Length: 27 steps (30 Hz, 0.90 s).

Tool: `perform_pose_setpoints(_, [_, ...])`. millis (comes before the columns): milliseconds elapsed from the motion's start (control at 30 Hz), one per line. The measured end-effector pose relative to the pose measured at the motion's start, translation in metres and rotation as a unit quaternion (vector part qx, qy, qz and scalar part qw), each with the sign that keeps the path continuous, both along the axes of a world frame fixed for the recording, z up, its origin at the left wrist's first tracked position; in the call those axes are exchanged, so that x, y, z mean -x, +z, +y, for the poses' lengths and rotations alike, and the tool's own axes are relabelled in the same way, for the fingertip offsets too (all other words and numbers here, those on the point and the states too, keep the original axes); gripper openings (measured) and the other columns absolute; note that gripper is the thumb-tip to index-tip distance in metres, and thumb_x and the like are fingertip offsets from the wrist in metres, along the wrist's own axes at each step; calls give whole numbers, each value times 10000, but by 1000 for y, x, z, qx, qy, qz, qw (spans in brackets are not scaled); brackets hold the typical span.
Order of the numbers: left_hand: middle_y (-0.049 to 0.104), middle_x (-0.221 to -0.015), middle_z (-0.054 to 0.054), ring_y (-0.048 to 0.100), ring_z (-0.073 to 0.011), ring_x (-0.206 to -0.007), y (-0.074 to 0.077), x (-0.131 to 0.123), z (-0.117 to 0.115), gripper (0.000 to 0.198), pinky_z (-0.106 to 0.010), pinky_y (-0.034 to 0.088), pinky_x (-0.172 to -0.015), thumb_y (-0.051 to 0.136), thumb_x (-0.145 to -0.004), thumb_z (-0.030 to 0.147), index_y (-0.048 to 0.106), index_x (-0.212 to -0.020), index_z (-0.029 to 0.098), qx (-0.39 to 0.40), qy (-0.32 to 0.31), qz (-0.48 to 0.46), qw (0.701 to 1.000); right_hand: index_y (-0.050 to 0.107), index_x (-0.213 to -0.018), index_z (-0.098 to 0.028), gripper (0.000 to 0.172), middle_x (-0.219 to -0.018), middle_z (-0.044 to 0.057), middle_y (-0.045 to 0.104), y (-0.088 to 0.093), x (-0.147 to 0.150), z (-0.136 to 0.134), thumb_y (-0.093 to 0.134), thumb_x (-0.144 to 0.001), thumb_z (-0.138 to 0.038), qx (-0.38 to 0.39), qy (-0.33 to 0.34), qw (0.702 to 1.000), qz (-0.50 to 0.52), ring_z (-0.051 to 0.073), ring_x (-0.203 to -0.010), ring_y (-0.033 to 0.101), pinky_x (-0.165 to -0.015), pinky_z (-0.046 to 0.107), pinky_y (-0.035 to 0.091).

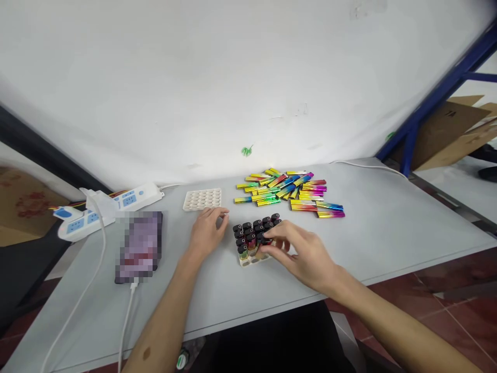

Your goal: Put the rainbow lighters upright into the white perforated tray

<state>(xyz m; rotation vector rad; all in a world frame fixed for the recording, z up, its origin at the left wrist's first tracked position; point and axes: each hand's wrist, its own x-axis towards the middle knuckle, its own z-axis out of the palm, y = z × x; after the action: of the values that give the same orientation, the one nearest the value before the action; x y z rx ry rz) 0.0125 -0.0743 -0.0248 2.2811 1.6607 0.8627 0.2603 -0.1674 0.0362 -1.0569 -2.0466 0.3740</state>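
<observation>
A white tray (252, 261) with oval holes stands in front of me, and several black-capped pieces (251, 239) with shiny coloured bodies stand upright in it. My right hand (298, 251) reaches over the tray's right side, thumb and fingers pinched around one black-capped piece (261, 238); the fingers partly hide it. Some holes along the near edge hold nothing. To the left of the tray, my left hand (209, 230) rests on the table, fingers loosely bent and thumb apart, with nothing in it. Its fingertips are close to a second white holed tray (202, 199).
Many shiny rainbow-coloured flat tubes (277, 186) lie heaped behind the tray on the grey table (373, 223). At left are a power strip (132, 199) and a blurred-out phone-like device (140, 243) with a white cable (129, 311). Cardboard boxes (450, 129) stand at right.
</observation>
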Motion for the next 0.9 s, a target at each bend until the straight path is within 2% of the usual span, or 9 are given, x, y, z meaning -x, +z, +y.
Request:
perform_pose_setpoints(167, [739, -956, -35, 634, -230, -1015, -1, 0, 0, 191, -398, 485, -930, 481, -934, 278, 641, -1030, 238, 1, 0, 3, 1000, 664, -1010, -238, 139, -899, 19, 722, -21, 17, 6, 578, -972, -341, -36, -28, 989, -143, 121, -608, 621, -527, 248, 422])
perform_pose_setpoints(300, [738, -964, -38, 634, -231, -1015, -2, 0, 1, 191, -398, 486, -928, 481, -933, 273, 642, -1030, 237, -2, 2, 3, 1000, 696, -1056, -263, 190, -867, 12, 715, -22, 20, 1, 528, -993, -325, -66, -41, 975, -207, 116, -606, 606, -505, 251, 355])
perform_pose_setpoints(467, [737, -971, -34, 632, -228, -1020, -2, 0, 1, 194, -395, 488, -927, 481, -937, 288, 641, -1038, 243, 3, 1, 1, 1000, 717, -1064, -243, 261, -822, 14, 703, -10, 6, 6, 493, -1006, -364, -77, -57, 982, -165, 108, -584, 583, -532, 265, 373])
perform_pose_setpoints(567, [735, -968, -38, 626, -232, -1025, -1, 0, 0, 199, -394, 495, -907, 478, -936, 288, 642, -1038, 239, 8, 1, 1, 1000, 714, -987, -215, 259, -791, 14, 699, -6, -20, 24, 498, -1001, -357, -59, -153, 979, -122, 115, -597, 573, -573, 272, 387])
perform_pose_setpoints(633, [735, -966, -39, 625, -235, -1025, 0, 0, 0, 199, -396, 496, -901, 479, -934, 289, 643, -1035, 240, 11, 0, 2, 1000, 705, -984, -209, 244, -831, 33, 701, -9, -43, 39, 508, -989, -353, -33, -239, 960, -140, 147, -652, 580, -604, 293, 387])
perform_pose_setpoints(700, [736, -964, -40, 624, -238, -1027, 0, -1, 0, 198, -400, 495, -903, 479, -934, 292, 643, -1035, 242, 12, 0, 2, 1000, 706, -997, -192, 225, -943, 84, 705, -17, -65, 52, 528, -965, -325, -4, -303, 928, -216, 225, -821, 595, -649, 325, 387])
perform_pose_setpoints(800, [738, -954, -38, 627, -238, -1024, 0, -1, 0, 198, -405, 492, -915, 474, -935, 292, 641, -1029, 244, 13, -1, 3, 1000, 716, -1019, -151, 241, -1061, 156, 678, -33, -87, 61, 523, -937, -271, 28, -316, 885, -341, 323, -1011, 530, -793, 397, 394])
perform_pose_setpoints(900, [737, -958, -39, 631, -236, -1023, 0, -2, 0, 194, -408, 492, -925, 475, -933, 290, 640, -1024, 244, 15, -2, 3, 1000, 676, -1143, -126, 302, -1132, 171, 652, -46, -92, 61, 491, -928, -231, 46, -300, 868, -393, 337, -1053, 494, -838, 422, 378])
